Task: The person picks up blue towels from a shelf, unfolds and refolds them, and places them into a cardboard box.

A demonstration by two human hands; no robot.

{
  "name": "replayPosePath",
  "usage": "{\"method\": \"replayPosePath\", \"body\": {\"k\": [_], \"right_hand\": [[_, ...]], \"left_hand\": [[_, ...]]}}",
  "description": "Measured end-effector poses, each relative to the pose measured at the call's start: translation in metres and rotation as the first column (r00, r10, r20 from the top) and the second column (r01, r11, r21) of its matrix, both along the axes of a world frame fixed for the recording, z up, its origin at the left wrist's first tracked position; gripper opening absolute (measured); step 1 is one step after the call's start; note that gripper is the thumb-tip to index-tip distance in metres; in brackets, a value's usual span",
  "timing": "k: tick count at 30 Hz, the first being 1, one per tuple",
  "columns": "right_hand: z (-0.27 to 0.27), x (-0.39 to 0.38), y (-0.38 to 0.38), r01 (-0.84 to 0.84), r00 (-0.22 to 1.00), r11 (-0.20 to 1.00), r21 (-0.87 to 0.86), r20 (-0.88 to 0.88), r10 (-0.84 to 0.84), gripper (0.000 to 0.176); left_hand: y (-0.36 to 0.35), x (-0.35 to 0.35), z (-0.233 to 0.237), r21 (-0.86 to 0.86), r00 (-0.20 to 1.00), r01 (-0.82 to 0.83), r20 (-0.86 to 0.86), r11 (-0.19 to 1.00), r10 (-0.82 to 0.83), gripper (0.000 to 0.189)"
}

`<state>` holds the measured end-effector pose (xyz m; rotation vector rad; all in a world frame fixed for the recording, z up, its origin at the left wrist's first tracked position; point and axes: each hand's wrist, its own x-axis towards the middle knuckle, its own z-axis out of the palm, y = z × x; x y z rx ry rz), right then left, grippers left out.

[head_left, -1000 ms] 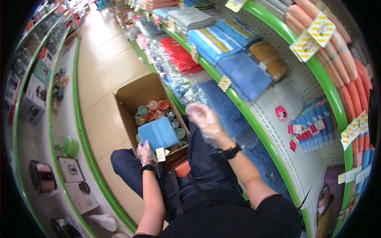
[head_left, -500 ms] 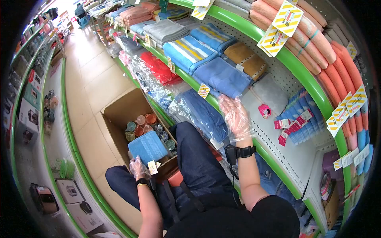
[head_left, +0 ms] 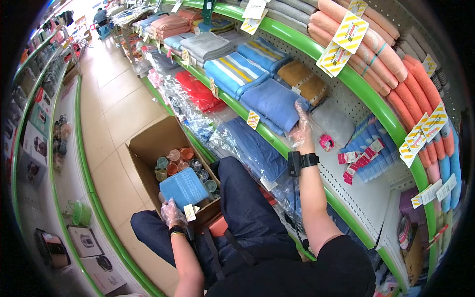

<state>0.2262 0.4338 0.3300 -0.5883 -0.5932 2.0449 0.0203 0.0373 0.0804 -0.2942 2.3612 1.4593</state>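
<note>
Fingers of your left hand [head_left: 173,214] pinch the near edge of the folded blue towel [head_left: 184,189], which lies on the cups [head_left: 173,161] in the cardboard box [head_left: 148,141]. Your right hand [head_left: 302,126] is up at the shelf [head_left: 292,148], fingers straight and close together, touching the blue towel stack [head_left: 274,101] beside the grey towel [head_left: 332,119].

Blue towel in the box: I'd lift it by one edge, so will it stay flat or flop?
Probably flops: the blue towel is folded soft cloth. Likely light, since the left hand alone holds its near edge. Textured weave should resist slipping.
</note>
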Motion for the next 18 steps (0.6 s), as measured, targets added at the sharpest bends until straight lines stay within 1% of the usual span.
{"method": "replayPosePath", "body": {"k": [1, 2, 3, 4, 5, 6, 7, 8, 9, 10, 11, 12, 13, 14, 15, 16, 17, 18], "right_hand": [[-0.002, -0.002, 0.005, 0.033, 0.997, 0.999, 0.01, 0.072, -0.033, 0.045], [0.0, -0.003, 0.004, 0.028, 0.997, 1.0, 0.012, 0.072, -0.029, 0.045], [0.002, -0.003, 0.004, 0.009, 0.997, 0.998, 0.065, 0.072, -0.013, 0.042], [0.003, -0.002, 0.003, -0.01, 0.997, 0.993, 0.116, 0.072, 0.002, 0.039], [-0.003, 0.001, 0.01, -0.015, 0.997, 0.993, 0.116, 0.073, 0.007, 0.039], [-0.012, 0.004, 0.021, 0.002, 0.998, 0.991, 0.134, 0.055, -0.009, 0.034], [-0.023, 0.004, 0.032, 0.017, 0.999, 0.988, 0.151, 0.037, -0.023, 0.029], [0.001, 0.003, 0.006, 0.055, 0.997, 0.977, 0.204, 0.045, -0.066, 0.022], [0.003, 0.008, -0.006, 0.098, 0.981, 0.907, 0.41, 0.112, -0.156, 0.023], [0.003, 0.014, -0.018, 0.113, 0.954, 0.794, 0.597, 0.157, -0.254, 0.025], [0.02, 0.017, -0.043, 0.096, 0.958, 0.802, 0.59, 0.165, -0.236, 0.025], [0.044, 0.019, -0.074, 0.016, 0.984, 0.891, 0.455, 0.15, -0.094, 0.026], [0.052, 0.018, -0.094, -0.086, 0.992, 0.948, 0.307, 0.115, 0.053, 0.028], [0.041, 0.015, -0.103, -0.126, 0.988, 0.95, 0.286, 0.124, 0.094, 0.028], [0.028, 0.011, -0.112, -0.266, 0.953, 0.923, 0.28, 0.221, 0.207, 0.03], [0.013, 0.009, -0.121, -0.4, 0.896, 0.879, 0.26, 0.312, 0.315, 0.032], [-0.008, 0.004, -0.126, -0.562, 0.779, 0.796, 0.223, 0.465, 0.42, 0.028], [-0.034, -0.003, -0.128, -0.699, 0.635, 0.694, 0.176, 0.599, 0.488, 0.025]], "left_hand": [[0.0, 0.0, 0.002, 0.004, 1.0, -0.004, -0.001, 1.0, 0.004, 0.046], [0.001, 0.003, 0.014, -0.012, 1.0, 0.018, 0.008, 1.0, -0.018, 0.046], [0.0, 0.005, 0.02, -0.031, 0.999, 0.04, 0.017, 0.999, -0.039, 0.046], [-0.004, 0.002, 0.003, -0.032, 0.999, 0.035, 0.019, 0.999, -0.035, 0.046], [-0.009, -0.005, -0.025, 0.0, 0.999, 0.036, -0.002, 0.999, -0.036, 0.047], [-0.008, -0.007, -0.023, 0.034, 0.999, 0.036, -0.024, 0.999, -0.035, 0.047], [-0.009, -0.006, -0.022, -0.022, 0.999, 0.03, -0.029, 0.999, -0.031, 0.046], [-0.01, -0.008, -0.027, -0.023, 0.999, 0.019, -0.027, 1.0, -0.02, 0.046], [-0.009, -0.01, -0.037, 0.061, 0.998, -0.051, -0.045, 0.997, 0.054, 0.044], [-0.01, -0.011, -0.049, 0.142, 0.99, -0.12, -0.057, 0.982, 0.129, 0.041], [-0.009, -0.013, -0.06, 0.477, 0.98, -0.169, -0.012, 0.862, 0.199, 0.036], [-0.006, -0.015, -0.048, 0.279, 0.969, -0.134, -0.164, 0.951, 0.185, 0.034], [-0.003, -0.011, -0.03, 0.397, 0.945, -0.128, -0.229, 0.909, 0.233, 0.033], [0.005, -0.004, -0.009, 0.63, 0.925, -0.071, -0.248, 0.773, 0.287, 0.032], [0.008, 0.003, 0.026, 0.482, 0.932, -0.112, -0.253, 0.869, 0.26, 0.027], [0.007, 0.002, 0.026, 0.626, 0.954, -0.074, -0.182, 0.776, 0.238, 0.028], [0.004, 0.006, 0.039, 0.615, 0.956, -0.054, -0.195, 0.787, 0.218, 0.031], [0.001, -0.007, 0.001, 0.863, 0.972, -0.033, -0.089, 0.505, 0.215, 0.042]]}}
